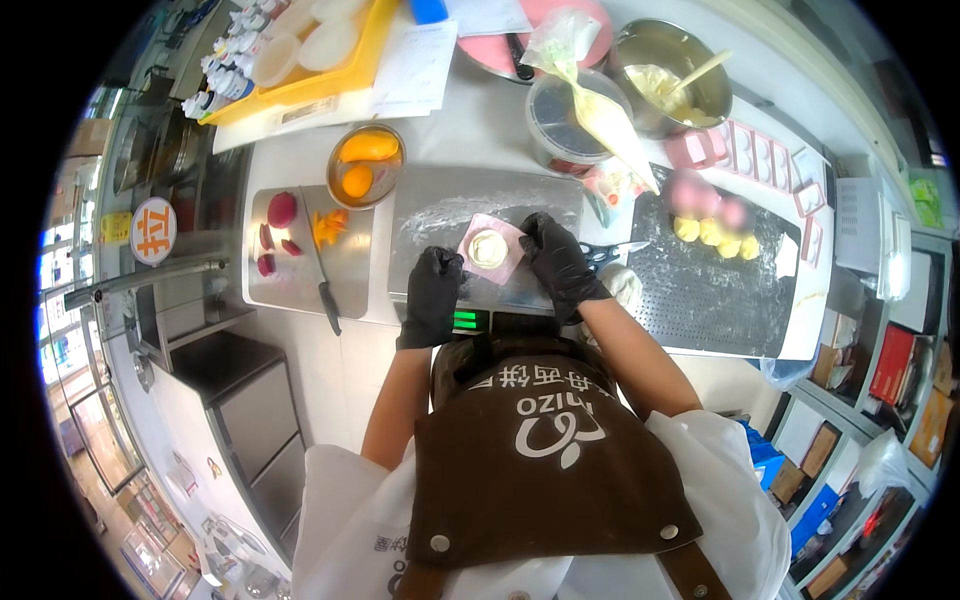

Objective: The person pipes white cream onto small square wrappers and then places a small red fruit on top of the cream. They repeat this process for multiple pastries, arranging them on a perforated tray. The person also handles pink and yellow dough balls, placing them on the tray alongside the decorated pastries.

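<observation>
A thin pink square sheet (510, 268) lies on a flour-dusted metal plate (420, 215), with a round mound of pale cream (487, 249) at its centre. My left hand (433, 297), in a black glove, has its fingers pinched at the sheet's left edge. At the opposite edge, my black-gloved right hand (562, 265) pinches near the upper right corner. The exact grip of the fingertips is partly hidden by the gloves. Beneath the plate's front edge glows the green display (465, 320) of a scale.
Left, a knife (328, 300), cut dragon fruit (282, 210) and mango pieces (328, 228) lie on a board; a bowl (400, 180) holds mango. Scissors (605, 254) sit right of my hand. Yellow-and-pink balls (708, 230) rest on a black tray; a piping bag (605, 115) leans on a tub.
</observation>
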Motion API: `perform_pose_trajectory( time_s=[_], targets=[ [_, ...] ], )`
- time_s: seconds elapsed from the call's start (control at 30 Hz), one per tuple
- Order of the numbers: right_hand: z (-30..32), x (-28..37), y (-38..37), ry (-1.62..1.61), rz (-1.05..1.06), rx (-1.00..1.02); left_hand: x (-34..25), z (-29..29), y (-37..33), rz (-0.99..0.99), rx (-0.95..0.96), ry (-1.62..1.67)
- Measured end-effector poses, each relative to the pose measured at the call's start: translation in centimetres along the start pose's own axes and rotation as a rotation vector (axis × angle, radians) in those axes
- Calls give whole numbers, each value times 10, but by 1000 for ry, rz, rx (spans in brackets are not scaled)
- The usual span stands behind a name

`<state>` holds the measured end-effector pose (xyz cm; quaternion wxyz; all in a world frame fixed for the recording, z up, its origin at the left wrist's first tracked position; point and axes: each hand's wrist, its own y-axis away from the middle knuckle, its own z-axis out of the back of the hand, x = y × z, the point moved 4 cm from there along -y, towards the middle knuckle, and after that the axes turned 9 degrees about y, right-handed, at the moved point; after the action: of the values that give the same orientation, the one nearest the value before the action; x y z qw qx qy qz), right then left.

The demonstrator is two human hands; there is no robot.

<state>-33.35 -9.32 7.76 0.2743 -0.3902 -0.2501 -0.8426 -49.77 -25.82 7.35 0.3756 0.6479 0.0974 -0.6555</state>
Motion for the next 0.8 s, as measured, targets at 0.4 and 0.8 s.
perform_pose_trajectory(
  time_s=[0.4,0.8],
  targets=[
    [13,-2,-6,63,-53,166,-11,8,-2,239,95,120],
    [24,-53,11,-294,-261,150,-9,29,0,90,-106,62]
  ],
)
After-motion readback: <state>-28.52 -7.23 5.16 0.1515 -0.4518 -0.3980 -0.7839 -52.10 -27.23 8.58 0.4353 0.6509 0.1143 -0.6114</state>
